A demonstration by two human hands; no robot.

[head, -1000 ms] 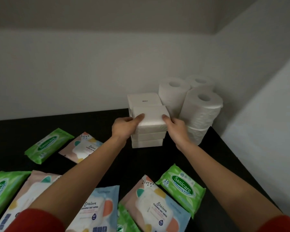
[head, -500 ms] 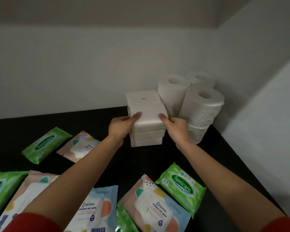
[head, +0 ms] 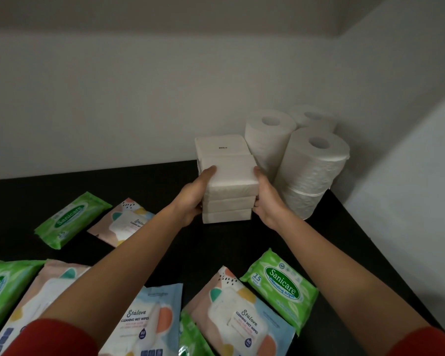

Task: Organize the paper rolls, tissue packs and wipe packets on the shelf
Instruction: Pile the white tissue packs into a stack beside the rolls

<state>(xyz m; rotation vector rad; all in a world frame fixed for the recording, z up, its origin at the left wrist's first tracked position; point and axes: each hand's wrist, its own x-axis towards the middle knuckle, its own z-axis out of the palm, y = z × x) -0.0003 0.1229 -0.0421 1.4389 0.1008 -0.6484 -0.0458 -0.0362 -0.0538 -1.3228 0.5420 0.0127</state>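
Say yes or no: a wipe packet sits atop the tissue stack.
No, the top of the tissue stack is bare; the wipe packets all lie on the dark shelf.

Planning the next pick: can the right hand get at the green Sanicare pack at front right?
Probably yes, once the right hand lets go of the tissue stack it grips. The green Sanicare pack lies flat beside that forearm, nothing on top of it.

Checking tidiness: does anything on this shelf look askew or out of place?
Yes. The wipe packets lie scattered at mixed angles on the shelf, some overlapping; the tissue packs and paper rolls stand stacked.
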